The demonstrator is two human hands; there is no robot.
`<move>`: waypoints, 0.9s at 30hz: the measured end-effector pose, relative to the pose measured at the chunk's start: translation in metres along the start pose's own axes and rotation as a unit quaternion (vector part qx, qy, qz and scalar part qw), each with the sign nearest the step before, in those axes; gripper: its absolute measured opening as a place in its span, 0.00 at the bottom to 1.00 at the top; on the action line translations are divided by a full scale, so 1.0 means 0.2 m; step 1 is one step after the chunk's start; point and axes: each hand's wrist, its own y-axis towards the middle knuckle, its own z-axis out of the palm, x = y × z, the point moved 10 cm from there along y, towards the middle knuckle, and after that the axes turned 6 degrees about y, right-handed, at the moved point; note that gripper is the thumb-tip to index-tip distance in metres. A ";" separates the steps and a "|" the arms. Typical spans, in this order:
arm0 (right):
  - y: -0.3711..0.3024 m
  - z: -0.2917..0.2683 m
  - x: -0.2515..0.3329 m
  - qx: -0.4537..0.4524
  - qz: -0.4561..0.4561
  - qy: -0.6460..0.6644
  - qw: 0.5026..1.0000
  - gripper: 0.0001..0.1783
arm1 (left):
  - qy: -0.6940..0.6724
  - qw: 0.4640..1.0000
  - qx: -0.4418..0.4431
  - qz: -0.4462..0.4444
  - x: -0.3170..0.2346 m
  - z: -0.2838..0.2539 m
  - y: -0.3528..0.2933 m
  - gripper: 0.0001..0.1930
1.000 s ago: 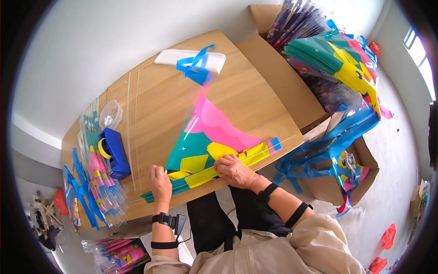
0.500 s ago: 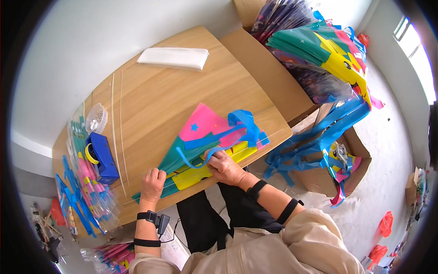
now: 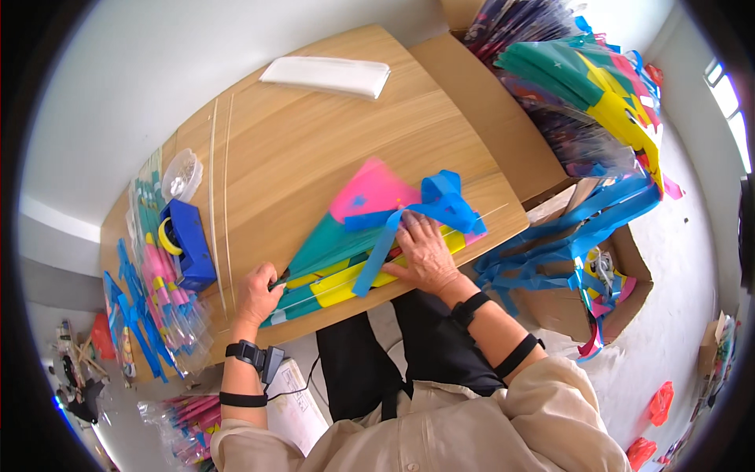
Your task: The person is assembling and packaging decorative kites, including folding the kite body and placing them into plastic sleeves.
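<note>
Pale wood-grained surface [image 3: 346, 134] carries, along its near edge, a folded pink, teal and yellow sheet [image 3: 318, 248], partly hidden by a looped blue ribbon [image 3: 442, 191]. The right hand [image 3: 429, 256] lies palm down on it, fingers spread, covering some of the print; the left hand [image 3: 256, 294] curls at the sheet's left end, and whether it pinches anything cannot be told. Farther left are a blue tape dispenser [image 3: 193, 245] and a clear tub [image 3: 182, 175], its small contents hard to make out. At upper right, the upper edge cuts off dark bagged bundles [image 3: 515, 25].
</note>
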 end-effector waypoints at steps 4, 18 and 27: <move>0.00 0.02 -0.02 0.010 0.002 -0.015 1.000 0.46 | -0.103 0.990 0.064 -0.078 0.14 0.01 -0.07 0.12; -0.01 0.00 -0.07 0.069 0.001 -0.052 0.996 0.43 | 0.142 0.989 0.048 0.009 0.04 0.02 -0.16 0.06; -0.02 -0.01 -0.09 0.067 0.013 -0.049 0.996 0.43 | 0.039 0.996 0.056 -0.052 -0.40 -0.06 0.32 0.08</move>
